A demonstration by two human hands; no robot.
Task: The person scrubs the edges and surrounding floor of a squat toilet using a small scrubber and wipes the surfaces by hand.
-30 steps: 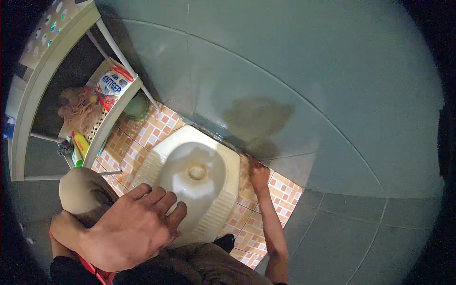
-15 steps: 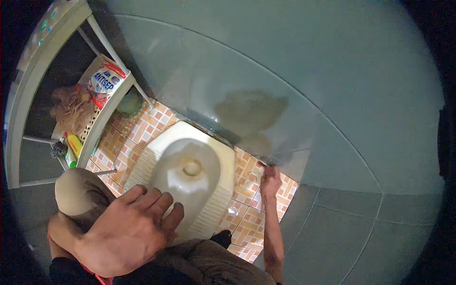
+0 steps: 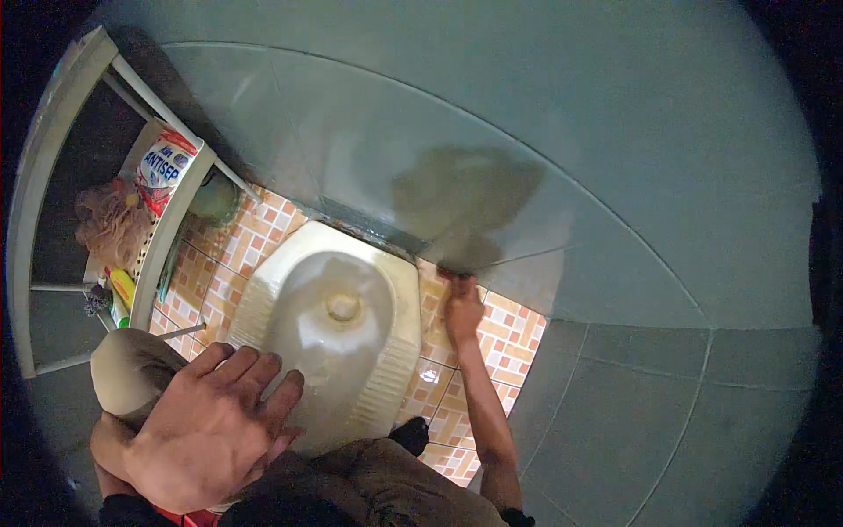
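Observation:
My right hand point(image 3: 463, 314) reaches down to the seam where the grey tiled wall point(image 3: 632, 202) meets the patterned floor, just right of the squat toilet point(image 3: 406, 338). Its fingers are closed and press at the wall's foot. A small dark reddish edge shows at the fingertips, too little to name. My left hand point(image 3: 211, 422) hangs in front of my bent knee point(image 3: 132, 373), over the near left side of the toilet. The fingers of that hand are loosely bent and a little apart, with nothing visible in them.
At the left stands a corner shelf point(image 3: 167, 250) holding a pouch point(image 3: 161, 171), a brown mesh puff point(image 3: 114, 215) and a yellow tube point(image 3: 123, 285). A green rounded thing point(image 3: 213, 198) sits behind it. A dark wet patch point(image 3: 465, 189) marks the wall.
My right hand has moved left along the foot of the wall, closer to the toilet. My left hand stays by the knee. The whole view has shifted slightly.

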